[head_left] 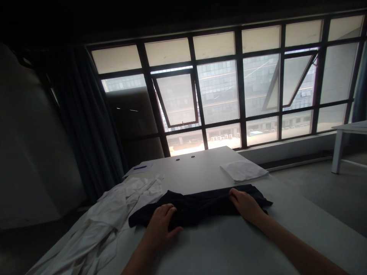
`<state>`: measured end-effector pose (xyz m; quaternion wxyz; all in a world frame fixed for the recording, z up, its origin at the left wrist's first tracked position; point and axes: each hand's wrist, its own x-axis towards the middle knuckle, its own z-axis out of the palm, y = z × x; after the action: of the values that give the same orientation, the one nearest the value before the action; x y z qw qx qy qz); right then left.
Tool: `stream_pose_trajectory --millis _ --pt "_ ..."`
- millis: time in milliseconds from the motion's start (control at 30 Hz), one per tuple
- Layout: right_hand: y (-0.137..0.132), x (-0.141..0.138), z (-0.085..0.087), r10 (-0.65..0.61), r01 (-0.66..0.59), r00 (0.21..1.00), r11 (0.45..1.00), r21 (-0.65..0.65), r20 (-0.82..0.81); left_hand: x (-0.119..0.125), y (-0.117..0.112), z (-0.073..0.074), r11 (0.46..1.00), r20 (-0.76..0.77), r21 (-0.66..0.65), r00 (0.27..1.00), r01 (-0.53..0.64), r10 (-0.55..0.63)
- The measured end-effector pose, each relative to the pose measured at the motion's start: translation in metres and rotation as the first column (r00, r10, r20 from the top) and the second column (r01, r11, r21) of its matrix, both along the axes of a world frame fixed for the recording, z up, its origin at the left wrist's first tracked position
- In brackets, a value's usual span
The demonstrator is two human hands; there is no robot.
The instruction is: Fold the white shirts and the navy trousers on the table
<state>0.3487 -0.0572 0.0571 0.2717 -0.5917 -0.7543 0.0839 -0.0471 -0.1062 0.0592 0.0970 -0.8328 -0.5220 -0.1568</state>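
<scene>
Holding: left hand (160,225) and right hand (246,204) both lay on a dark folded garment (197,206), one at each end.
Garment position: flat on the near part of the white bench (200,173), directly ahead of the person, with its long axis running left to right.
Left hand: palm down, fingers curled over the near-left part of the cloth; no clear pinch, grip hard to judge.
Right hand: fingers loosely spread, resting on top near the right end; not pinching.
Nearer hand: left, sitting closer to the camera, with the right further along the bench.
Hidden: underside of the garment not visible; dark fabric in dim light, so folds, layers and garment type were hard to make out.
Beside it: crumpled white garment (114,208) just left, appearing to touch the dark cloth, spilling over the bench edge and cut off by the frame.
Further on: folded white cloth (243,170) beyond to the right; paper sheet (140,168) with a blue mark at far left.
Background: large paned window (220,95), dark curtain (91,114), side table (342,131).
</scene>
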Motion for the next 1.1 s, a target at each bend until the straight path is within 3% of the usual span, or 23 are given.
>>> stream_pose_trajectory --millis 100,200,300,400,500,633,800,933,1033,1100 --pt "0.002 0.001 -0.003 -0.001 0.002 1.000 0.999 0.041 -0.031 0.019 -0.004 0.005 0.978 -0.066 -0.159 0.987 0.135 -0.147" --pt "0.004 0.004 -0.003 -0.005 0.010 0.999 0.997 0.082 -0.053 0.012 0.002 0.004 0.987 -0.084 -0.150 0.993 0.064 -0.077" --pt "0.009 0.012 0.001 -0.007 0.017 0.996 0.992 0.122 -0.088 -0.018 0.010 0.005 0.994 0.042 -0.106 0.999 -0.026 0.030" --pt "0.014 0.022 0.007 0.013 0.004 0.995 0.983 0.181 -0.095 -0.043 0.015 0.013 0.987 0.265 -0.100 0.953 -0.124 0.147" --pt "0.018 0.032 0.014 0.004 0.016 0.996 0.969 0.246 -0.084 -0.051 0.016 0.027 0.980 0.419 -0.036 0.887 -0.197 0.194" --pt "0.018 0.043 0.027 -0.042 0.062 0.996 0.959 0.277 -0.078 -0.049 0.013 0.042 0.960 0.484 0.061 0.849 -0.274 0.212" --pt "0.014 0.061 0.051 -0.068 0.081 0.995 0.980 0.183 -0.079 -0.052 0.010 0.052 0.935 0.574 0.001 0.766 -0.354 0.289" --pt "0.010 0.077 0.062 0.043 -0.043 0.999 0.999 0.022 -0.026 -0.047 0.004 0.059 0.973 0.389 -0.070 0.892 -0.221 0.231" --pt "0.010 0.088 0.056 0.121 -0.115 0.992 0.985 -0.129 0.033 -0.028 -0.006 0.064 0.981 0.257 -0.104 0.948 -0.166 0.187" --pt "0.011 0.093 0.047 0.132 -0.115 0.988 0.975 -0.189 0.082 -0.012 -0.015 0.064 0.964 0.201 -0.225 0.962 -0.140 0.187"
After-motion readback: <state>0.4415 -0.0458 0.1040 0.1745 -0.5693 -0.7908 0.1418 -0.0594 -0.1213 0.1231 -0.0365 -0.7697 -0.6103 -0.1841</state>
